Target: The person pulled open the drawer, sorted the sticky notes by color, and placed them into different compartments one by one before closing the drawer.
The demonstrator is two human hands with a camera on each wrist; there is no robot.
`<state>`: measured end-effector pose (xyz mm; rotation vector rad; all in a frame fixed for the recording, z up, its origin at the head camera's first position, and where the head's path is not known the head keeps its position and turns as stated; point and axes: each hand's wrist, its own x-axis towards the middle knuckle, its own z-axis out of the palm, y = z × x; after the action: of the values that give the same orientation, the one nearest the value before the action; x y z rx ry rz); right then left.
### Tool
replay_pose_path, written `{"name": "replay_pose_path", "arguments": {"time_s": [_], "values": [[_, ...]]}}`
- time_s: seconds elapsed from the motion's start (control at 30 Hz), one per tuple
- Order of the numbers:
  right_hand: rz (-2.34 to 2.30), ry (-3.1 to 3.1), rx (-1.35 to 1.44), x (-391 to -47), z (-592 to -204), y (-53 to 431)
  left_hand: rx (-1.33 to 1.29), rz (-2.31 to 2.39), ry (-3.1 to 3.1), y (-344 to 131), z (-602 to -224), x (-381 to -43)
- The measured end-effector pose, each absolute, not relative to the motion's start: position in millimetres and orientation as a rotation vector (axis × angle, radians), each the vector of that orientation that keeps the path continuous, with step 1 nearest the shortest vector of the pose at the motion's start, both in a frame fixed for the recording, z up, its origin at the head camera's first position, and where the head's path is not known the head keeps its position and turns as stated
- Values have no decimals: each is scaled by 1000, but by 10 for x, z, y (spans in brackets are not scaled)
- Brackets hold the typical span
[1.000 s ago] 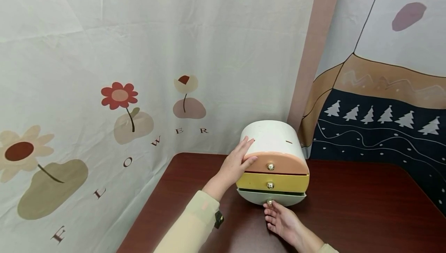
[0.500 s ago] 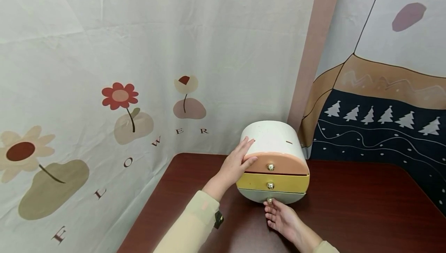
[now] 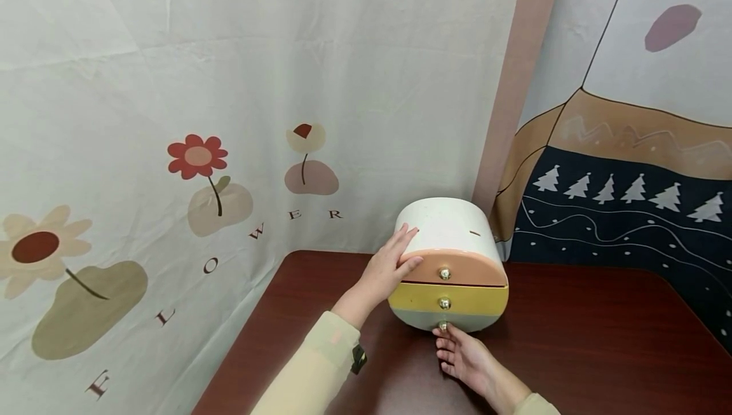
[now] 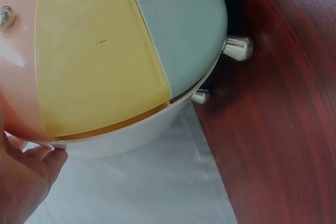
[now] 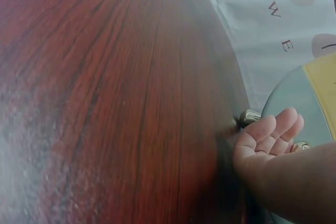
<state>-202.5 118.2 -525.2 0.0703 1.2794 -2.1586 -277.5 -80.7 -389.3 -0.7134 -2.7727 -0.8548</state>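
A small rounded drawer cabinet (image 3: 446,219) with a white shell stands on the table. Its front stacks an orange drawer (image 3: 477,269), a yellow drawer (image 3: 477,299) and a pale green drawer (image 3: 477,322), each with a shiny gold knob. My left hand (image 3: 382,275) rests against the cabinet's upper left side, fingers extended over the shell and thumb on the orange front. Below, my right hand (image 3: 467,361) pinches the green drawer's knob (image 3: 443,326) between thumb and index finger, other fingers loosely bent. The green front looks nearly flush; a thin gap shows beside it in the left wrist view.
The cabinet stands on short metallic feet (image 4: 239,49) on a dark red wood-grain table (image 3: 589,339). Behind the table hangs a pale curtain (image 3: 366,84) with printed flowers and letters. To the right is a dark cloth (image 3: 617,224) with printed trees.
The green drawer has slid inward, closing the dark gap beneath the yellow drawer. My right hand has moved slightly forward with its knob. The left hand has stayed in place.
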Motion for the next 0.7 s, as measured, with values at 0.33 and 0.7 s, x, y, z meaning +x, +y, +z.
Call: {"name": "replay_pose_path", "arguments": {"time_s": [0.33, 0.7], "values": [[-2105, 1349, 73, -1956, -5255, 1314, -735, -890, -2773, -835, -3856, -2768], [-1946, 1463, -21, -1883, -5131, 1696, -737, -1044, -2773, -837, -3822, -2761]]}}
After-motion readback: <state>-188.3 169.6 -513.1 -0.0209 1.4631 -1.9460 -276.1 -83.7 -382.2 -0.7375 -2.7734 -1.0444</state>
